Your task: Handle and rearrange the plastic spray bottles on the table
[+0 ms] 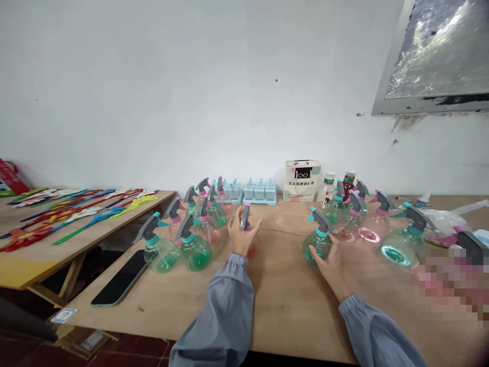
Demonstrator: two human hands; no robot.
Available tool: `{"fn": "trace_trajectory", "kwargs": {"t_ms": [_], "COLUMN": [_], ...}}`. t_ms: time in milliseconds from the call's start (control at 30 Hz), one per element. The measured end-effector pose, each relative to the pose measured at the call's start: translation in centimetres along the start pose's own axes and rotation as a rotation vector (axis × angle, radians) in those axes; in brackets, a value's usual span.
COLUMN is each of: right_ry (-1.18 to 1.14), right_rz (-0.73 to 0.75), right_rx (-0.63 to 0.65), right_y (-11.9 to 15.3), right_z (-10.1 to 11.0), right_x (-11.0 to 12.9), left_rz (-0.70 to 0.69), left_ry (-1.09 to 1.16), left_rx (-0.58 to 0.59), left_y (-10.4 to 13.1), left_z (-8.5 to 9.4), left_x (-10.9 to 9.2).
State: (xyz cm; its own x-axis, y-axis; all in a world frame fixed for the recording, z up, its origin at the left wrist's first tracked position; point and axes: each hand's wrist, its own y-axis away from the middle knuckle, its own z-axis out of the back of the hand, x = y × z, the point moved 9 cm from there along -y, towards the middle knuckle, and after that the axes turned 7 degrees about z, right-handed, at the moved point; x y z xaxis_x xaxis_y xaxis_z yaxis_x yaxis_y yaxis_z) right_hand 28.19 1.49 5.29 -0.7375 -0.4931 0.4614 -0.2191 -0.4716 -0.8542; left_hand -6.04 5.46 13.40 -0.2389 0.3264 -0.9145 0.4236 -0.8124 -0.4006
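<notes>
While your right hand [330,260] grips the side of a green bottle [316,245], with the thumb across its front, your left hand [243,237] is at the grey spray head of a pink bottle [252,248]. The left thumb stands away from that head; whether the fingers are closed on it cannot be determined. Both bottles are upright on the counter [290,306], well apart, ahead of you.

Left of your left hand, you have a cluster of green and pink spray bottles [196,253], with a dark phone [120,279] lying just beside it. Beyond your right hand stand more spray bottles [402,247], near a clear plastic bag [446,224]; blurring obscures the far-right one. Along the wall [244,102] are noted light-blue moulds [260,192], a paper bag [301,183] and two capped bottles [328,191]. To your left, a second table [23,270] carries coloured flowers [26,237] on long stems.
</notes>
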Motion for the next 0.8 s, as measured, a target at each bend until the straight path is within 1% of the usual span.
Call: {"fn": "trace_trajectory", "kwargs": {"t_ms": [67, 100, 133, 200, 300, 367, 433, 500, 567, 700, 800], "right_ry": [-0.002, -0.005, -0.008, -0.013, -0.01, -0.01, -0.017, -0.023, -0.023, -0.018, -0.021], "right_rz": [-0.001, -0.003, -0.006, -0.008, 0.009, 0.013, 0.002, -0.007, -0.006, -0.004, 0.0], "right_rx": [0.001, 0.005, 0.011, 0.018, 0.02, 0.016, 0.017, 0.02, 0.021, 0.036, 0.064], "right_y": [0.0, 0.0, 0.0, 0.0, 0.1, 0.2, 0.2, 0.3, 0.2, 0.3, 0.5], "right_z": [0.0, 0.0, -0.1, -0.2, -0.3, -0.4, -0.5, -0.5, -0.5, -0.3, -0.5], "right_x": [0.0, 0.0, 0.0, -0.1, -0.1, -0.1, -0.2, -0.3, -0.2, 0.0, 0.1], "left_rz": [-0.118, -0.163, -0.175, -0.154, -0.108, -0.108, -0.119, -0.11, -0.087, -0.034, 0.001], "left_ry": [-0.173, -0.251, -0.303, -0.374, -0.453, -0.482, -0.513, -0.557, -0.624, -0.8, -0.857], "left_rx": [-0.062, -0.076, -0.061, 0.03, 0.185, 0.207, 0.173, 0.142, 0.113, 0.014, -0.048], "left_y": [0.6, 1.0, 1.4, 2.2, 3.6, 4.1, 3.8, 2.6, 0.7, -4.5, -8.2], "left_z": [1.0, 1.4, 1.7, 2.0, 1.6, 1.4, 1.1, 0.5, -0.2, -1.6, -2.4], "left_x": [-0.8, -0.9, -0.6, 0.7, 2.8, 3.5, 3.8, 4.1, 4.6, 5.5, 6.3]}}
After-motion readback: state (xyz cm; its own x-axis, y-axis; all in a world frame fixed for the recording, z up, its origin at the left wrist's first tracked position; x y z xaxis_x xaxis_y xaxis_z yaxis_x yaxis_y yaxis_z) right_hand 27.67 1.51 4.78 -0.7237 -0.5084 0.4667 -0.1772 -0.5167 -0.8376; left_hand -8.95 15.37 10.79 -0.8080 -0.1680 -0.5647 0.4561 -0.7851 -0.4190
